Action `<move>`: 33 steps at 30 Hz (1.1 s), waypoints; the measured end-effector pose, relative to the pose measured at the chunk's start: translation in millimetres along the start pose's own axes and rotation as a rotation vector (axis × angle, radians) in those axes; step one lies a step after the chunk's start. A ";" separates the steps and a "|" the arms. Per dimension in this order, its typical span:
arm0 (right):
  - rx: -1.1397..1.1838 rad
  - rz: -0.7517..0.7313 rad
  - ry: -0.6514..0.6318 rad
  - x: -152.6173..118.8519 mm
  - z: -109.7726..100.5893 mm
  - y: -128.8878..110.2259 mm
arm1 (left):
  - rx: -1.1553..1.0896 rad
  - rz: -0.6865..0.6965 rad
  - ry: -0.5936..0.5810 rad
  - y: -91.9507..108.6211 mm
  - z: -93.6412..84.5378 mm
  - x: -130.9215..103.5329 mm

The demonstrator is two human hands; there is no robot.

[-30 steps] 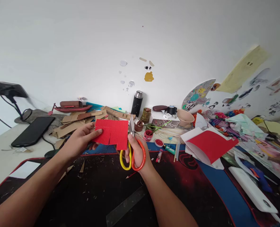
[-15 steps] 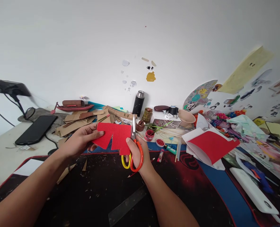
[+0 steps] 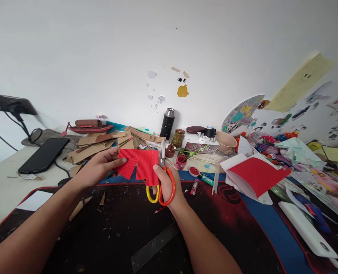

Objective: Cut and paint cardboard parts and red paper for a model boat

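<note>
A sheet of red corrugated paper (image 3: 147, 163), cut with a slanting slit from its lower edge and a step at its lower right, is held up above the dark mat. My left hand (image 3: 107, 164) pinches its left side between thumb and fingers. At the right edge, the thumb of my right hand (image 3: 169, 186) presses on the paper. That same hand is closed around scissors (image 3: 162, 161) with one orange and one yellow handle loop. Their blades point up beside the paper's right edge, slightly apart. Some right-hand fingers are hidden behind the paper.
On the dark mat (image 3: 112, 236) lie a clear ruler (image 3: 153, 247), a pencil and scraps. Behind stand a black flask (image 3: 167, 123), paint pots (image 3: 180, 162) and cardboard pieces (image 3: 91, 148). Red paper (image 3: 256, 175) and a white power bank (image 3: 306, 230) lie right, a phone (image 3: 43, 155) left.
The scissor blades have parted slightly. The paper's left flap has tilted a little, and both hands keep their hold in nearly the same place.
</note>
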State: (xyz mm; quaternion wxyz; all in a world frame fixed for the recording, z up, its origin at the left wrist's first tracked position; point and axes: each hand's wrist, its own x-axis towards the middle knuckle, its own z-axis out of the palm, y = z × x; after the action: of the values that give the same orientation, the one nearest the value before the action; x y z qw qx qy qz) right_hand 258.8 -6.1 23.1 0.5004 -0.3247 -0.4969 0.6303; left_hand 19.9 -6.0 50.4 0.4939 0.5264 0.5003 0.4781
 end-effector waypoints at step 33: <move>-0.196 0.049 -0.063 -14.3 11.3 -5.8 | -0.292 0.160 0.442 12.2 -23.6 6.1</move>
State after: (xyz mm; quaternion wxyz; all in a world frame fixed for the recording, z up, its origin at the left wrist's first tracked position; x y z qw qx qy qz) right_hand 254.5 -23.1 30.7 0.4349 -0.3639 -0.5636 0.6006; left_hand -2.7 0.9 63.9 0.4040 0.3704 0.4784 0.6862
